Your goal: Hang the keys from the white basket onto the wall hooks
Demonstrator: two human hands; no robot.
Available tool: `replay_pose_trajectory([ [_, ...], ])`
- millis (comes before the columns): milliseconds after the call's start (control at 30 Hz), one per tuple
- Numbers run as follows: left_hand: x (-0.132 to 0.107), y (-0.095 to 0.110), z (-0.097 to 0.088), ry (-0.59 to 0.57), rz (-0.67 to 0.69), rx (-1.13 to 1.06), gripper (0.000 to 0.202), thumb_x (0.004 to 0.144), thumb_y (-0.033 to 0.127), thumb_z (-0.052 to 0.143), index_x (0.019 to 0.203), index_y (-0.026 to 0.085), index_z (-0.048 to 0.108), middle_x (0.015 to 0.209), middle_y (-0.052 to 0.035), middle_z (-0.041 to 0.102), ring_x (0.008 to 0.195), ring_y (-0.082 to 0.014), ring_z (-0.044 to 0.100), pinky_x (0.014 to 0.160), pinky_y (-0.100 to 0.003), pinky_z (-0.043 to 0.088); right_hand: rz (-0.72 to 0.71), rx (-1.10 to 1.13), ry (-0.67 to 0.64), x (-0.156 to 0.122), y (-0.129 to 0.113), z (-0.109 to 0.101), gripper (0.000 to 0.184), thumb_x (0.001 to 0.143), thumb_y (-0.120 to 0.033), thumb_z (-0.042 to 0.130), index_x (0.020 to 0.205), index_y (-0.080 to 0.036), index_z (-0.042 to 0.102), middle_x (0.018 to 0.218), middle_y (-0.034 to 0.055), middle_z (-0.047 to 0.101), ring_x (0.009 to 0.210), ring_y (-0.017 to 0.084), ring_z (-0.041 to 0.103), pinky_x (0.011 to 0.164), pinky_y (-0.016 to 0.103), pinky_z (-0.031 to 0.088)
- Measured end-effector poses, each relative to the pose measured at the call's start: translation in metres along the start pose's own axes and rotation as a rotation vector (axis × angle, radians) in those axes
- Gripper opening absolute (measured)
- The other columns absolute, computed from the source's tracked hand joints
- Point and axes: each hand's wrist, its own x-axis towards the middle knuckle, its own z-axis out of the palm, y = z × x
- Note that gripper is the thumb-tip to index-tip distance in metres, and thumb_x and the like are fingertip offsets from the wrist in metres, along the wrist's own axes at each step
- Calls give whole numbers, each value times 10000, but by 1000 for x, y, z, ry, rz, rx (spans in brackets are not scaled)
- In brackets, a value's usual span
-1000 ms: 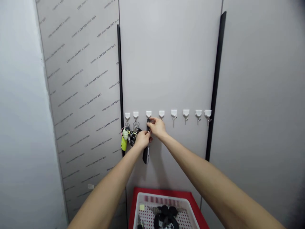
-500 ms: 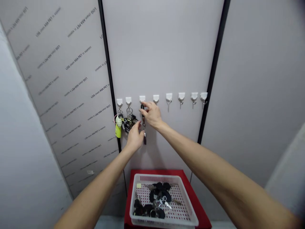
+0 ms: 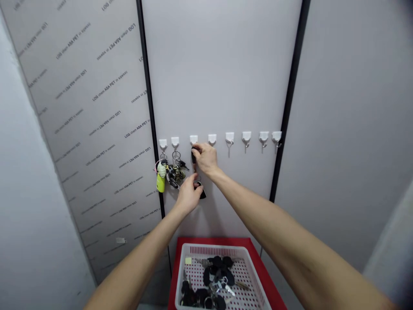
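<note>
Just under the third hook [image 3: 193, 140] from the left, my right hand [image 3: 206, 159] pinches the dark upper part of a keychain [image 3: 193, 158]. Lower down, my left hand [image 3: 189, 193] has its fingers closed on the flat black tag [image 3: 202, 192] at the keychain's bottom end. Fingers cover part of the hook, so I cannot tell whether the keychain hangs on it. Left of my hands, a bunch of keys [image 3: 177, 172] hangs from the second hook, and a keyring with a yellow-green tag [image 3: 160, 183] hangs from the first.
More white hooks [image 3: 246, 137] run rightward along the grey wall panel [image 3: 219, 64]. Below, a white perforated basket [image 3: 222, 250] holds several black-headed keys [image 3: 217, 269] on a red-covered stand [image 3: 271, 288]. Black strips [image 3: 287, 107] edge the panel.
My left hand has shifted slightly right and turned the black tag, which now shows its flat side. My right hand keeps its pinch near the hook. The view has tilted slightly up.
</note>
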Motion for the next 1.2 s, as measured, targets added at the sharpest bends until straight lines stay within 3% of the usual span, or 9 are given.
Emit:
replay_pose_trajectory([
  [233, -6, 5, -3, -47, 18, -22, 335, 602, 143, 452, 937, 151, 472, 938, -61, 510, 694, -107, 501, 701, -247, 383, 97, -55, -137, 12, 2, -5, 257, 702, -298, 372, 683, -171, 595, 639, 41, 597, 625, 138, 525, 599, 242, 384],
  [367, -17, 1, -4, -74, -28, -16, 314, 595, 149, 472, 908, 153, 490, 913, -49, 522, 669, -101, 498, 689, -237, 380, 177, -154, -117, 15, 1, -5, 191, 667, -202, 407, 709, -136, 581, 658, 50, 583, 667, 154, 519, 631, 268, 381],
  [500, -32, -12, -5, -103, -56, -28, 307, 604, 165, 471, 910, 152, 486, 921, -46, 521, 665, -98, 494, 662, -227, 381, 46, -160, -137, 5, 0, -5, 215, 684, -138, 366, 800, -132, 548, 786, 52, 551, 781, 149, 489, 718, 284, 357],
  [633, -48, -30, -3, -127, -133, -76, 287, 600, 169, 475, 886, 151, 499, 907, -41, 527, 643, -88, 489, 635, -215, 379, -68, -174, -158, 0, 4, 3, 233, 723, -244, 355, 839, -124, 518, 832, 53, 498, 838, 164, 460, 775, 329, 327],
  [767, -72, -52, 13, -168, -207, -134, 312, 613, 188, 461, 922, 146, 478, 920, -52, 524, 632, -82, 485, 617, -211, 383, -132, -145, -191, 11, 21, 19, 315, 762, -315, 268, 848, -113, 495, 819, 49, 475, 891, 183, 427, 796, 386, 298],
  [867, -98, -70, 29, -284, -249, -122, 297, 619, 191, 447, 909, 142, 488, 869, -52, 547, 649, -91, 491, 628, -208, 383, -146, -120, -187, 12, 23, 19, 303, 762, -314, 277, 903, -120, 462, 880, 57, 456, 938, 192, 389, 806, 391, 281],
  [967, -126, -84, 40, -484, -245, -20, 276, 602, 190, 455, 868, 153, 513, 803, -40, 563, 665, -112, 495, 624, -212, 379, -133, -115, -176, -21, 10, 3, 308, 742, -278, 324, 997, -123, 400, 981, 73, 409, 977, 202, 352, 808, 394, 273],
  [1067, -146, -91, 47, -646, -237, 156, 282, 572, 179, 469, 847, 160, 529, 766, -40, 565, 656, -135, 494, 602, -226, 372, -131, -113, -297, -98, 5, -20, 315, 698, -221, 378, 1006, -166, 411, 1043, 68, 391, 983, 197, 340, 794, 364, 291],
  [1200, -156, -95, 55, -653, -185, 321, 297, 564, 181, 469, 855, 171, 528, 792, -49, 553, 707, -154, 487, 619, -229, 353, 57, -171, -920, -217, 28, -43, 218, 660, -177, 391, 821, -190, 538, 793, 47, 525, 792, 168, 452, 682, 295, 354],
])
